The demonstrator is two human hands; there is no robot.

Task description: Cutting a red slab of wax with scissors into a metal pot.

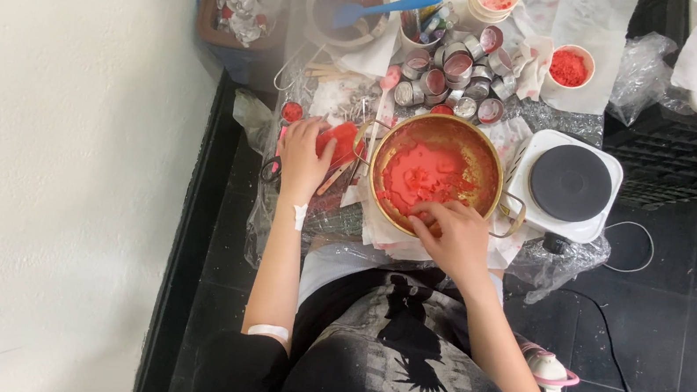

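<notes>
The person is sitting low over a cluttered work surface, and both hands are busy at its near edge. The right hand (453, 234) is reaching into the near side of a wide brass-coloured pot (435, 173), fingers curled down onto the red wax (422, 177) that is lying in a soft cake on the pot's bottom; whether the fingers are pinching any of it I cannot tell, since the fingertips are hiding against the wax. The left hand (304, 157) is lying flat and open, palm down, just to the left of the pot, pressing on a red slab (343, 140) that is resting on the plastic sheet (275, 214) covering the surface. A white plaster is showing at that wrist. To the right of the pot, almost touching its handle, a white single hotplate (564, 185) with a dark round burner is sitting with its cord trailing off over the black floor tiles. Farther off, behind the pot, a cluster of small metal cups (456, 81) is standing, some showing red inside. Beyond them, a saucepan with a blue spatula (385, 7) in it is sitting at the far left, and a white cup of red granules (569, 68) is standing at the far right.
</notes>
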